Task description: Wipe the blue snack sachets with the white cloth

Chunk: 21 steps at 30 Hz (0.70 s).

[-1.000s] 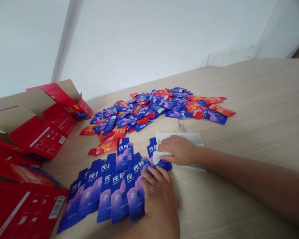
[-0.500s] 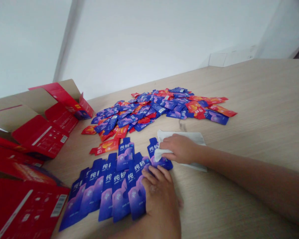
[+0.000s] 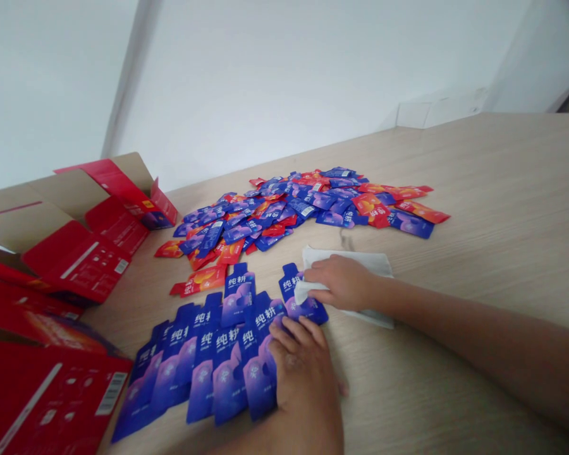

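Mid-frame, the right hand (image 3: pixel 339 283) pinches a white cloth (image 3: pixel 377 264) on a blue sachet (image 3: pixel 290 284), apparently wiping, and the next stroke likely needs the flattened, loosely spread left hand (image 3: pixel 304 373) steadying its lower edge.

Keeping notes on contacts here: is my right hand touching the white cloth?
Touching: the head view shows the right hand lying over the white cloth, which pokes out past the fingertips.

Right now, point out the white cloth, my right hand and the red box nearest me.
White cloth (image 3: pixel 374 262): head view, its far right part, beside the wrist.
Right hand (image 3: pixel 342 283): head view, the back of the hand.
Nearest red box (image 3: pixel 61 399): head view, its printed panel.
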{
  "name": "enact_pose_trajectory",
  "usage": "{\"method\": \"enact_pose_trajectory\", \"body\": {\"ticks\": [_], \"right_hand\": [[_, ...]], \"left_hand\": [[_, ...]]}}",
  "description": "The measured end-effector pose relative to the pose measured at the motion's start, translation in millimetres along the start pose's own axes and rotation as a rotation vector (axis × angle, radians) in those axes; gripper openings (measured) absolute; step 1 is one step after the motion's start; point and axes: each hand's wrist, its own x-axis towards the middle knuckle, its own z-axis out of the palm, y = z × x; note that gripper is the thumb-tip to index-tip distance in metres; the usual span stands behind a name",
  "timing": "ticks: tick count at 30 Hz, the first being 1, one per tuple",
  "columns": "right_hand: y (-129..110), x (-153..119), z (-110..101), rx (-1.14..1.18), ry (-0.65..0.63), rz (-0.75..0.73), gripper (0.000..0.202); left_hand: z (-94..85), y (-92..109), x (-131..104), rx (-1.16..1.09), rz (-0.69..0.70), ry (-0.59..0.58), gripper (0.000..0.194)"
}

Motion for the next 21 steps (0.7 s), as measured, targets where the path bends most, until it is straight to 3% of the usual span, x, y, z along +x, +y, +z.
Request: {"method": "enact_pose_trajectory", "body": {"ticks": [3, 9, 16, 21], "right_hand": [[0.6, -0.3, -0.9, -0.013, 0.006, 0.013, 0.029], [-2.4, -3.1, -0.4, 0.039, -0.021, -0.149, 0.024], [4.0, 1.1, 0.7, -0.014, 0.019, 0.010, 0.028], [-2.2, -2.7, -0.6, 0.036, -0.008, -0.128, 0.025]], "left_hand": [[0.0, -0.2, 0.0, 0.002, 0.004, -0.002, 0.095], [-3.3, -0.7, -0.8, 0.008, 0.011, 0.000, 0.090], [-3.9, 0.2, -0.5, 0.018, -0.003, -0.012, 0.096], [-4.5, 0.0, -0.2, 0.019, -0.006, -0.007, 0.092]]}}
